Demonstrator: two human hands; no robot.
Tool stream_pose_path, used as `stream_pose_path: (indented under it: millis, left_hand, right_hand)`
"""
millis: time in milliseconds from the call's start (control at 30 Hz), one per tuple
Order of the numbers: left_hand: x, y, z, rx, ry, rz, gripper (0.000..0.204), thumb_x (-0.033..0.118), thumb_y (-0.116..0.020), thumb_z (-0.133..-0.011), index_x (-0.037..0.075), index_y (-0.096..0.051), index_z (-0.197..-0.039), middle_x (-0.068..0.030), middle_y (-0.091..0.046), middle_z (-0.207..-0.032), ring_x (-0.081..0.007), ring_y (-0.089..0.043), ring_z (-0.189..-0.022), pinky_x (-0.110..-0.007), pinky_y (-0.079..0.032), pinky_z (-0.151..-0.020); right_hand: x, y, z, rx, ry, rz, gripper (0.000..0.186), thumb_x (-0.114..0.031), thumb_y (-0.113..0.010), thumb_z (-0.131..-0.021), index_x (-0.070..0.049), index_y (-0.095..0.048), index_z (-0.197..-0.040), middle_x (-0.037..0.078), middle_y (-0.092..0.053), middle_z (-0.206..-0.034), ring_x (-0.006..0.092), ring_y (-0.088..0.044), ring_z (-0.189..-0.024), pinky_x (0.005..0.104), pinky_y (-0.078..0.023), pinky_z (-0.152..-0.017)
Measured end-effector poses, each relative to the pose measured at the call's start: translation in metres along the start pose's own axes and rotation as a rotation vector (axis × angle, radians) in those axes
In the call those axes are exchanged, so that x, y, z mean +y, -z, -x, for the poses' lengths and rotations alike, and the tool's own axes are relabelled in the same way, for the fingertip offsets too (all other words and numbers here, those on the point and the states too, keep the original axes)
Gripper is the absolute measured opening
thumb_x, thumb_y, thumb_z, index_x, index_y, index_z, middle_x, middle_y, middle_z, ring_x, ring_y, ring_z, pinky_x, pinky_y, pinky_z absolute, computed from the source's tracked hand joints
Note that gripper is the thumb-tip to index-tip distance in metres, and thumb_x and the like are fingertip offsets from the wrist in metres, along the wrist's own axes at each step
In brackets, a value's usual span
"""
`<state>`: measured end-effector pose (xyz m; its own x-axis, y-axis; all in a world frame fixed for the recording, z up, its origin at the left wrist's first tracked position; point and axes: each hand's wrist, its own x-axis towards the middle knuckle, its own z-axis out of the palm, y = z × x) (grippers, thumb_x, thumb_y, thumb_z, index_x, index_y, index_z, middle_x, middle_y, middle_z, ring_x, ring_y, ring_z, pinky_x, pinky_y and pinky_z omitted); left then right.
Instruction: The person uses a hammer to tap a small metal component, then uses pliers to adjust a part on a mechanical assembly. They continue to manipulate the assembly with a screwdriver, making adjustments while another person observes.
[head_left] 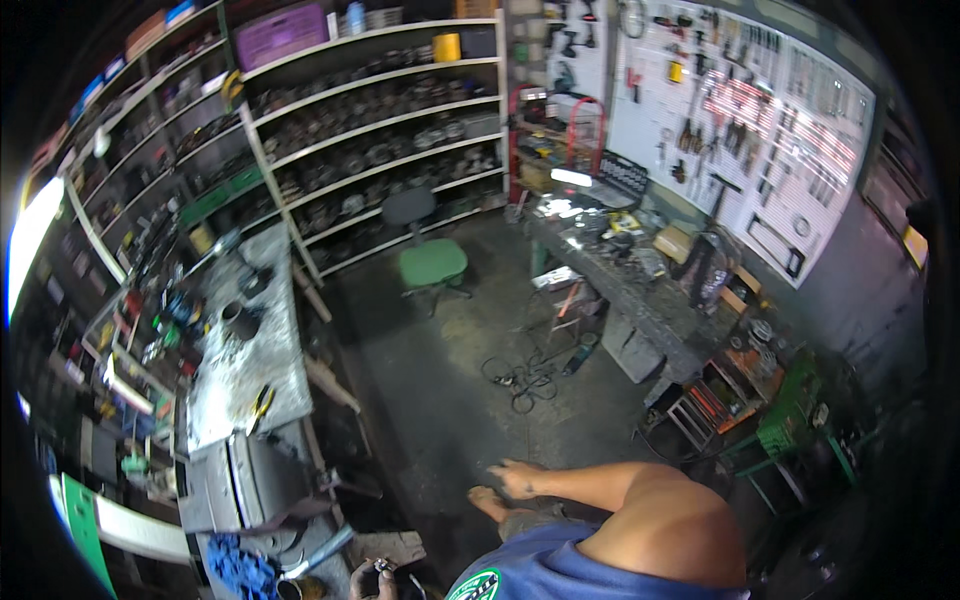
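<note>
At the lower edge, beside the left workbench, the dirty fingers of my left hand (372,582) are closed on a small shiny metal part (381,565), whose kind I cannot make out. A flat pale piece (395,547) lies just beyond it. My right arm stretches leftward from the shoulder, and my right hand (517,478) hangs over the floor with fingers apart and nothing in them. Left of my left hand are a light-blue-handled tool (325,550) and a crumpled blue cloth (240,570). Pliers with yellow handles (262,402) rest farther along the bench.
A dark hollow cylinder (238,321) stands on the left workbench (215,390). On the floor lie a coiled cable (520,385) and a power tool (579,355). A green chair (433,262) stands before loaded shelves (380,155). At right is a cluttered bench (640,290) below a tool board (740,120).
</note>
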<state>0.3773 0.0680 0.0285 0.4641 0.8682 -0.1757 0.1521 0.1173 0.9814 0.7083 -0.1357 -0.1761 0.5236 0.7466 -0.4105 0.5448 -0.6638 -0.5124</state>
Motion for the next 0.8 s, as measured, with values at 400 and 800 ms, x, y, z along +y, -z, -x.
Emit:
stream_pose_path:
  millis: [400,800]
  left_hand:
    - [0.032,-0.275,-0.081,-0.488,-0.208,0.009,0.015,0.004,-0.079,-0.103,-0.006,-0.077,-0.115,-0.0109,-0.080,-0.111,-0.0167,-0.072,-0.101,-0.032,-0.058,-0.099]
    - [0.022,-0.600,-0.133,-0.951,-0.167,0.002,0.016,-0.001,-0.076,-0.096,-0.005,-0.076,-0.111,-0.0098,-0.080,-0.099,-0.0188,-0.075,-0.090,-0.034,-0.061,-0.083]
  right_hand:
    - [0.357,-0.054,0.128,-0.418,-0.758,-0.205,0.055,-0.021,-0.064,-0.095,-0.004,-0.068,-0.147,0.023,-0.071,-0.146,0.0425,-0.067,-0.136,0.0500,-0.056,-0.112]
    - [0.516,0.053,0.210,0.015,-0.983,-0.369,0.052,-0.041,-0.065,-0.101,-0.005,-0.075,-0.138,0.019,-0.072,-0.145,0.0423,-0.070,-0.129,0.0489,-0.058,-0.107]
